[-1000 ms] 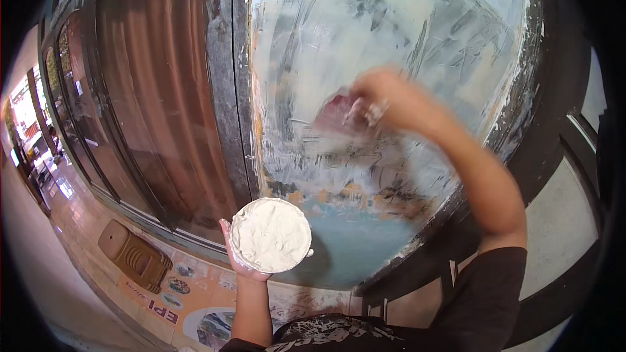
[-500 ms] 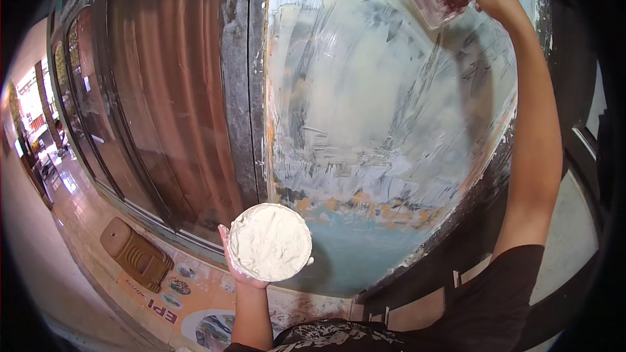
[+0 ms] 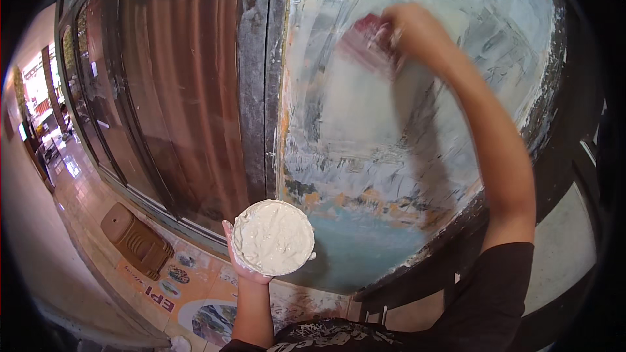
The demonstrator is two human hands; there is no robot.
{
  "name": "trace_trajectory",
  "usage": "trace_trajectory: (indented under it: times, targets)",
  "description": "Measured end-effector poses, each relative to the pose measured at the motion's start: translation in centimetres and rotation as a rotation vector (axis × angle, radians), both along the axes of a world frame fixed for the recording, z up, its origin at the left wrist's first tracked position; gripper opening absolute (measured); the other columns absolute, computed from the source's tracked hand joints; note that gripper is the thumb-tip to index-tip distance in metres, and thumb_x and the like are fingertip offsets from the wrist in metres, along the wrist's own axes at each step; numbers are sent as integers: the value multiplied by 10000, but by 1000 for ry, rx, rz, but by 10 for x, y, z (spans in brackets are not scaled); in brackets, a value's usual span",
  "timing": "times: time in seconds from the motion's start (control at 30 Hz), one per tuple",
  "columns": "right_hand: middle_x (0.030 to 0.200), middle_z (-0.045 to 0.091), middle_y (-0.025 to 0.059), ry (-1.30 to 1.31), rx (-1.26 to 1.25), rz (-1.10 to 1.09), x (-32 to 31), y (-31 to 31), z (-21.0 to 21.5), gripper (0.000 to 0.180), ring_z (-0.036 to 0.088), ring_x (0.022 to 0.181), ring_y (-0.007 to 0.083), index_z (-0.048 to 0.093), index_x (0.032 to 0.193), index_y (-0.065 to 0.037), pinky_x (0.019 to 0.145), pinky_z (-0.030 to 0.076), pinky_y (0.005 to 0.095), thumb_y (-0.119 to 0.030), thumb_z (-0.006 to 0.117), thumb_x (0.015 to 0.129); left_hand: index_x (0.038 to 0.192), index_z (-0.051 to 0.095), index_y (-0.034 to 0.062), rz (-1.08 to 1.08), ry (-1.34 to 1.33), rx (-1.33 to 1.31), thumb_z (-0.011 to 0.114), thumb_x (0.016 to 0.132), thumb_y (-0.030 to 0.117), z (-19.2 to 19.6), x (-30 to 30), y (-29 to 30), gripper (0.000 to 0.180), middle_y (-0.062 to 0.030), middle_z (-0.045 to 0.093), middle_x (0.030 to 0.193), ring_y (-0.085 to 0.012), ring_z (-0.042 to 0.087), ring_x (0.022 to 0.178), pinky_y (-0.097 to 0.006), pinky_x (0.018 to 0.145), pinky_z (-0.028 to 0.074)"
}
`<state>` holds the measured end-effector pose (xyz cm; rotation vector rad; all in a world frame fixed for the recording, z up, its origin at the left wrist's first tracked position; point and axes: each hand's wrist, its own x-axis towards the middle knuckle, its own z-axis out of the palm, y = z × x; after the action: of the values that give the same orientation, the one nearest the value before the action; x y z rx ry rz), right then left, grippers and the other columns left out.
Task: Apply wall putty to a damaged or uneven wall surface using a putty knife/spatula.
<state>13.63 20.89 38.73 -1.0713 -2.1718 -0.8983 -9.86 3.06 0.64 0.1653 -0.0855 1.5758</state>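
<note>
My left hand (image 3: 246, 267) holds up a round bowl (image 3: 273, 237) filled with white putty, low in the middle of the view. My right hand (image 3: 417, 29) is raised high and grips a flat scraper with a reddish blade (image 3: 365, 42), blurred by motion, pressed against the wall panel (image 3: 404, 130). That panel is smeared with white and grey putty over a blue and orange surface.
A brown glass door (image 3: 189, 91) in a dark frame stands left of the panel. A brown plastic stool (image 3: 134, 241) sits on the floor at lower left, beside a patterned mat (image 3: 195, 287). A corridor runs off at far left.
My right hand swept the scraper from the panel's middle up to its top right, then back down and left. The bowl in my left hand stayed still.
</note>
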Motion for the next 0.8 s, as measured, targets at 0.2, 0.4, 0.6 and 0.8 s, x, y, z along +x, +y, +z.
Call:
trace_trajectory:
  times: [0.2,0.4,0.6,0.8]
  targets:
    - [775,690,144,298,-287,106,17,-62,86,205,679,716,219,705,916,2,646,513,336,-159,708,789,1421,461,48,31,2,11,357,911,728,-6,-13,-2,856,-187,465,1453,-412,473,1296,-581,1072,375]
    - [900,704,177,-482,-409,-27,-45,-28,-166,135,689,828,384,733,852,-60,727,561,465,-127,630,795,1428,453,57,1,-56,86,359,898,743,-8,-18,0,872,-190,447,1467,-427,455,1307,-621,1070,353]
    - [880,686,182,-317,-167,-82,-64,-3,-74,110,687,840,343,688,836,-29,695,550,441,-79,624,763,1410,481,53,81,10,35,395,925,686,-7,-26,-6,802,-178,464,1459,-410,467,1300,-608,1080,344]
    - [652,691,132,90,49,-104,-30,-76,101,94,672,580,158,714,764,51,533,531,324,-38,686,776,1428,457,71,52,-70,54,363,908,729,-10,-30,2,844,-178,446,1470,-421,456,1308,-608,1059,375]
